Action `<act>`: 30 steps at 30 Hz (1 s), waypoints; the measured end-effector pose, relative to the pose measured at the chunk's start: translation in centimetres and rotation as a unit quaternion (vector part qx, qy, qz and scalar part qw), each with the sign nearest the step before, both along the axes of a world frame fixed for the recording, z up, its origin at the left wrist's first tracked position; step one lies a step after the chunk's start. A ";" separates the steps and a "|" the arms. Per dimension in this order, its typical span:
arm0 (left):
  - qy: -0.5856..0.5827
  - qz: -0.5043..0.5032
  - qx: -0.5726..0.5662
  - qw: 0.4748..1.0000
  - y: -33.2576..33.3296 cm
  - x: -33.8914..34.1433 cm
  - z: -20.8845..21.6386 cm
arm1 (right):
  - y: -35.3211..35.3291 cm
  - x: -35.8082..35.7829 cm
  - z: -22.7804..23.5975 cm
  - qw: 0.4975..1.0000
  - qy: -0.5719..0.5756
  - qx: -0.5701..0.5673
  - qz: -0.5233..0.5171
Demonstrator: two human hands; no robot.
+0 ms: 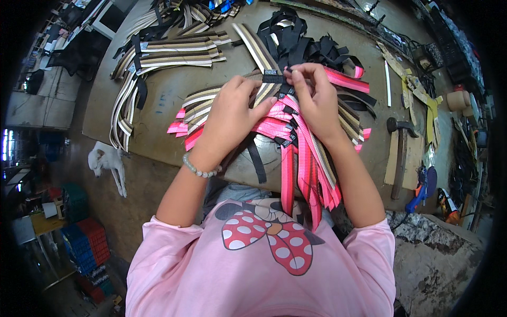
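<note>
A brown, black and cream striped webbing strap (253, 46) slants across the pile in front of me, with a black band (272, 77) around it. My left hand (230, 115) grips this strap just below the band, thumb on one side and fingers on the other. At the band's right end, my right hand (317, 98) pinches the tip of the black webbing between thumb and fingertips. Beneath both hands lie several pink striped straps (303, 158), some hanging over the table's near edge, and more brown striped straps (203, 100). Part of the strap is hidden by my left hand.
Bundled striped straps (179, 51) lie at the left of the table (163, 129). Loops of black webbing (288, 37) sit behind my hands. A hammer (401, 153) and a blue glue gun (420, 193) are at the right. A white dog (108, 162) is on the floor at left.
</note>
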State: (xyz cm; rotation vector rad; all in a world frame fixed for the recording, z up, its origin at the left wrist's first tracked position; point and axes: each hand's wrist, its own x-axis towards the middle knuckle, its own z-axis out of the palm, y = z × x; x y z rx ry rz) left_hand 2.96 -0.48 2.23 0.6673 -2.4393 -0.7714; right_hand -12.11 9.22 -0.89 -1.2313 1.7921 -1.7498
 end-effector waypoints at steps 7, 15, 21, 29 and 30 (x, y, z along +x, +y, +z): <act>-0.087 0.005 -0.093 0.992 -3.1 0.9 1.9 | 0.6 -0.1 0.1 0.995 0.094 0.009 0.024; 0.054 0.099 -0.225 0.968 -10.5 3.7 8.1 | 0.5 -0.5 -0.5 0.999 0.033 -0.002 0.010; 0.086 0.201 -0.187 0.958 -20.9 8.2 9.9 | 0.4 -0.7 -0.5 1.000 -0.004 0.021 0.017; -0.059 0.335 -0.210 0.916 -26.6 14.1 -2.7 | 0.6 -0.7 -0.6 0.999 -0.007 0.022 0.023; -0.025 0.334 -0.230 0.914 -27.1 14.4 -3.2 | 0.5 -0.7 -0.7 0.999 -0.016 0.008 0.033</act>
